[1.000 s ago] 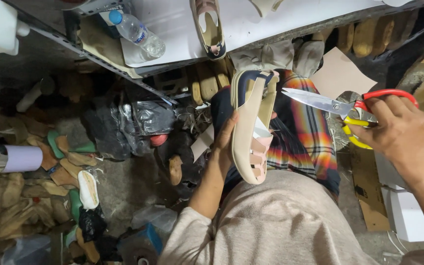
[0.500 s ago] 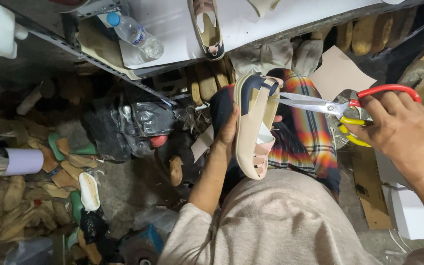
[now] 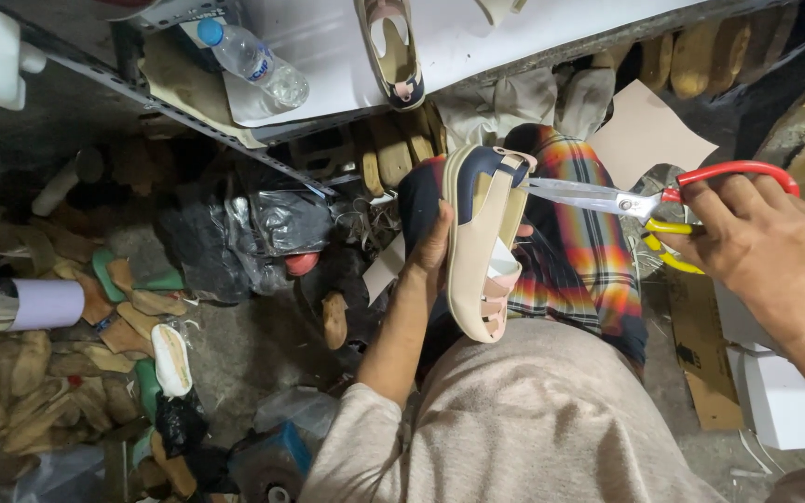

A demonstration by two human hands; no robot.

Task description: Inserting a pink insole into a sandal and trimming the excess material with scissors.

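Observation:
My left hand point(image 3: 432, 250) grips a cream and navy sandal point(image 3: 477, 244) from its left side, sole edge up, over my lap. My right hand point(image 3: 758, 238) holds scissors point(image 3: 626, 200) with one red and one yellow handle loop. The scissor blades point left and their tips touch the sandal's navy heel end. My plaid trousers point(image 3: 581, 251) lie behind the sandal.
A white worktop point(image 3: 514, 28) above carries a second sandal point(image 3: 391, 47) and a plastic water bottle point(image 3: 253, 63). Wooden shoe lasts and soles point(image 3: 39, 345) litter the floor at left with black bags point(image 3: 235, 233). White boxes point(image 3: 775, 391) and cardboard point(image 3: 645, 130) sit at right.
The scissors moved left until the blade tips met the sandal's heel end. My left hand tilted the sandal more upright and slightly higher.

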